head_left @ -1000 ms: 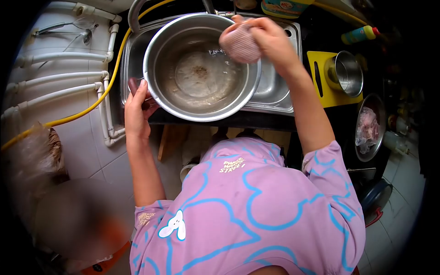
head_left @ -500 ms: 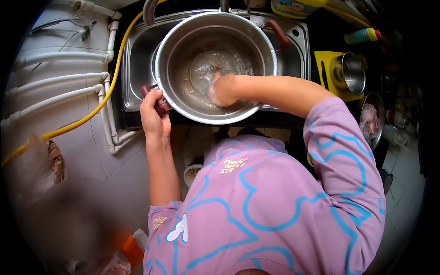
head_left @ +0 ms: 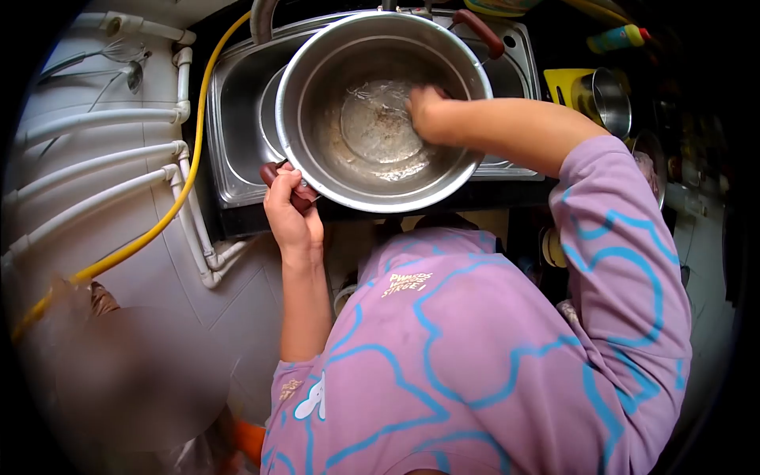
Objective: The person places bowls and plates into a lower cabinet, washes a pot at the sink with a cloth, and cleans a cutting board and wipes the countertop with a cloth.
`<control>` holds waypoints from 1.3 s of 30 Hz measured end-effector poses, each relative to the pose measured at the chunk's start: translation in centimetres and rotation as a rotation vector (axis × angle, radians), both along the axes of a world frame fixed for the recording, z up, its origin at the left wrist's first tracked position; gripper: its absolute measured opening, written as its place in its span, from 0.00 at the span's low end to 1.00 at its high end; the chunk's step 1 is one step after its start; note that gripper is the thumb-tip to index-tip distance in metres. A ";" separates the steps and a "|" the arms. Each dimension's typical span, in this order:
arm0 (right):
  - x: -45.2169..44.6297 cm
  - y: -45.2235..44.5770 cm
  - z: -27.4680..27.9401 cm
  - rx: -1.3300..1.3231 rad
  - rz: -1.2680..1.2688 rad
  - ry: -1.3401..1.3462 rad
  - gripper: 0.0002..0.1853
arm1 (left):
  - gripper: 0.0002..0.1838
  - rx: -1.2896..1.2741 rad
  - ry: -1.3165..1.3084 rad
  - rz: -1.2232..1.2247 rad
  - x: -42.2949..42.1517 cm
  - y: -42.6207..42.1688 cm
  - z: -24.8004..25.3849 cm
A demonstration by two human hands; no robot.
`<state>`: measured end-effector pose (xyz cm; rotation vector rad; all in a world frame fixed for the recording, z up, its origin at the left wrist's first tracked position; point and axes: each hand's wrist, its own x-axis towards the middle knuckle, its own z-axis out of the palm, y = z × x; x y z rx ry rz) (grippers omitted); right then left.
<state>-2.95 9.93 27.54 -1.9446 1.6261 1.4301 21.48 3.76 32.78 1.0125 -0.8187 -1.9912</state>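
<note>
Curling around the near-left brown handle [head_left: 271, 172], our left hand [head_left: 293, 212] holds the two-handled metal pot [head_left: 315, 91] over the sink [head_left: 237, 119]; the handle line runs from there toward the far-right brown handle [head_left: 480, 33]. Our right hand [head_left: 430, 115] is inside, nearer the right wall, most of the pot leftward; blurred, its spread and any hold we cannot tell.

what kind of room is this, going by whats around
Most likely a kitchen, perhaps a home one: there is a stainless steel sink with a large two-handled pot over it, a whisk at the far left, and a yellow cutting board to the right.
</note>
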 end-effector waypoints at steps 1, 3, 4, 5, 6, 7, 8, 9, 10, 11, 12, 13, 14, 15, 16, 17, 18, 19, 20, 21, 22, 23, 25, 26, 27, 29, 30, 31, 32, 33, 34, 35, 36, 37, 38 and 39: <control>-0.3 0.0 -5.2 0.151 0.085 -0.213 0.18 | 0.04 0.009 0.020 0.023 -0.3 0.2 0.2; 3.5 0.9 1.7 0.163 -0.146 -0.597 0.16 | 0.06 0.037 0.018 0.056 -0.8 0.6 1.0; 5.4 -0.7 0.3 0.246 -0.079 -0.731 0.15 | 0.06 0.040 0.017 0.047 -0.8 0.4 0.9; 6.4 -2.0 1.4 0.088 -0.166 -0.995 0.12 | 0.06 0.028 0.029 0.022 -0.7 0.2 0.8; 6.7 -3.7 1.4 0.089 -0.166 -0.996 0.12 | 0.07 0.016 0.042 -0.002 -0.6 0.2 0.7; 6.4 -6.0 0.9 -0.243 -0.378 -1.317 0.11 | 0.07 0.011 0.037 0.003 -0.4 0.4 0.6; 5.7 -8.0 0.3 -0.594 -0.596 -1.614 0.11 | 0.07 -0.002 0.014 -0.051 -0.2 0.7 0.5; 4.8 -9.9 -1.1 -1.035 -0.749 -1.688 0.12 | 0.08 -0.015 -0.009 -0.104 0.0 1.1 0.3; 3.2 -10.9 -1.3 -1.146 -0.922 -1.309 0.14 | 0.08 -0.020 -0.014 -0.100 -0.2 1.5 0.5; 2.1 -10.6 -0.6 -1.272 -0.941 -0.994 0.15 | 0.09 -0.027 -0.048 -0.085 -0.8 1.9 0.8; 0.4 -10.3 -0.8 -1.135 -0.872 -0.833 0.15 | 0.09 -0.032 -0.079 -0.074 -1.2 2.2 1.1; -1.0 -9.3 -1.1 -0.975 -0.709 -0.619 0.14 | 0.10 -0.039 -0.078 -0.070 -1.2 2.2 0.9; -1.9 -8.3 -2.5 -0.872 -0.565 -0.441 0.14 | 0.10 -0.041 -0.080 -0.069 -1.0 2.2 0.7; -2.0 -8.1 -1.9 -0.724 -0.617 -0.280 0.18 | 0.10 -0.034 -0.060 -0.022 -0.7 2.2 0.3; -2.4 -7.0 -1.3 -0.452 -0.553 -0.189 0.19 | 0.10 -0.027 -0.040 0.025 -0.4 2.2 0.0; -2.5 -6.6 -1.7 -0.260 -0.438 -0.099 0.18 | 0.10 -0.039 -0.014 0.027 -0.3 2.3 -0.2; -1.6 -5.7 -0.9 -0.052 -0.287 0.056 0.16 | 0.10 -0.042 -0.011 0.031 -0.4 2.4 -0.2; -0.7 -4.6 -0.4 0.129 -0.136 0.168 0.17 | 0.10 -0.023 -0.009 0.078 -0.7 2.6 -0.2; -0.6 -2.6 0.5 0.064 -0.149 -0.110 0.17 | 0.11 -0.004 -0.006 0.125 -0.9 2.8 -0.1; -0.5 -0.6 1.5 0.038 -0.142 -0.381 0.17 | 0.11 -0.006 -0.004 0.129 -1.0 2.9 0.0; 0.2 0.0 1.6 0.120 -0.171 -0.489 0.17 | 0.11 -0.006 -0.002 0.160 -1.1 3.1 0.3; 1.7 0.7 3.2 0.059 -0.167 -0.597 0.14 | 0.11 -0.005 0.000 0.191 -1.2 3.2 0.4; 5.0 -2.5 -1.9 0.239 -0.075 -1.066 0.11 | 0.11 -0.011 -0.003 0.148 -1.0 3.1 0.6; 5.2 -3.3 -0.2 0.091 -0.180 -1.307 0.12 | 0.11 -0.015 -0.006 0.101 -0.8 2.9 0.6; 5.5 -4.1 1.5 -0.065 -0.287 -1.542 0.13 | 0.11 -0.004 -0.021 0.066 -0.6 2.8 0.7; 5.2 -7.4 0.1 -0.258 -0.837 -2.032 0.08 | 0.11 -0.016 -0.041 0.043 -1.0 3.1 1.4; 4.4 -8.9 0.2 -0.524 -1.064 -2.134 0.05 | 0.11 -0.023 -0.056 0.014 -1.4 3.3 1.6; 3.4 -10.4 -0.3 -0.756 -1.242 -2.229 0.04 | 0.10 -0.006 -0.053 0.009 -1.5 3.4 1.4; 2.6 -11.5 -0.2 -1.002 -1.520 -2.335 0.03 | 0.10 -0.006 -0.053 0.012 -1.6 3.5 1.3; 2.6 -11.7 -0.5 -1.073 -1.582 -2.393 0.03 | 0.10 -0.009 -0.058 -0.011 -1.8 3.6 1.1; 2.6 -11.9 -0.8 -1.145 -1.645 -2.449 0.03 | 0.10 -0.013 -0.063 -0.033 -1.9 3.7 1.0; 3.6 -10.1 0.4 -0.859 -1.473 -2.577 0.05 | 0.09 -0.015 -0.049 -0.067 -1.8 3.9 1.0; 4.8 -8.8 1.3 -0.562 -1.504 -2.487 0.08 | 0.09 -0.016 -0.049 -0.064 -1.8 3.7 1.0; 5.8 -7.8 1.7 -0.479 -1.361 -2.389 0.09 | 0.09 -0.008 -0.059 -0.067 -1.8 3.3 0.9; 6.4 -7.3 1.8 -0.401 -1.222 -2.285 0.10 | 0.09 -0.001 -0.070 -0.070 -1.7 3.0 0.9; 6.5 -7.4 2.0 -0.491 -1.232 -2.310 0.12 | 0.10 -0.010 -0.083 -0.077 -1.6 3.0 0.9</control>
